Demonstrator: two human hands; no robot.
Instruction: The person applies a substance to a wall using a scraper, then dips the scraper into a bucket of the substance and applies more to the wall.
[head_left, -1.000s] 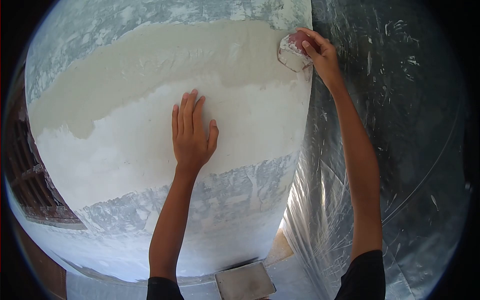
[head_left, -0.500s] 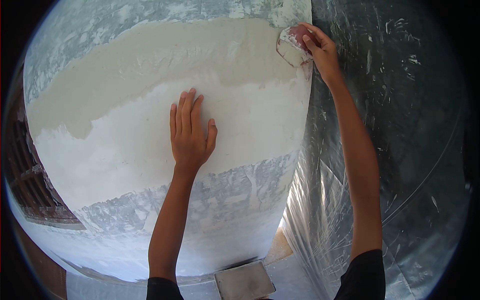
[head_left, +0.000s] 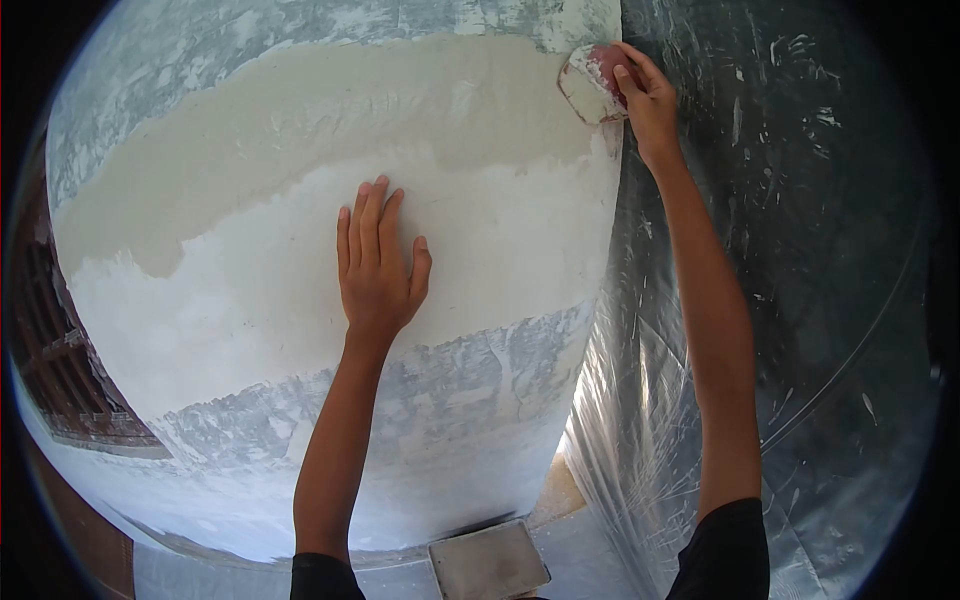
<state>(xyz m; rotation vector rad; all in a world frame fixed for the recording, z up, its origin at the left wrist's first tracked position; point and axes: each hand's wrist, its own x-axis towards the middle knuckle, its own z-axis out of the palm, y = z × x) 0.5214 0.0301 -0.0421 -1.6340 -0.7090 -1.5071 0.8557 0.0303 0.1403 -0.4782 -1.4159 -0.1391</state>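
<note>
A reddish putty scraper, smeared with pale filler, is gripped in my right hand at the upper right edge of the wall. Its face lies against or very close to the wall surface. My left hand rests flat on the white part of the wall, fingers spread and pointing up, holding nothing. Above it runs a broad band of beige filler, which looks damp. Grey, patchy areas show at the top and lower down the wall.
Dark plastic sheeting with white splatters hangs along the wall's right edge. A shallow rectangular tray lies on the floor below. At the left is a brown slatted frame set in the wall.
My right hand and the scraper have shifted slightly up and to the right along the wall's edge. My left hand stays nearly in place on the wall.
</note>
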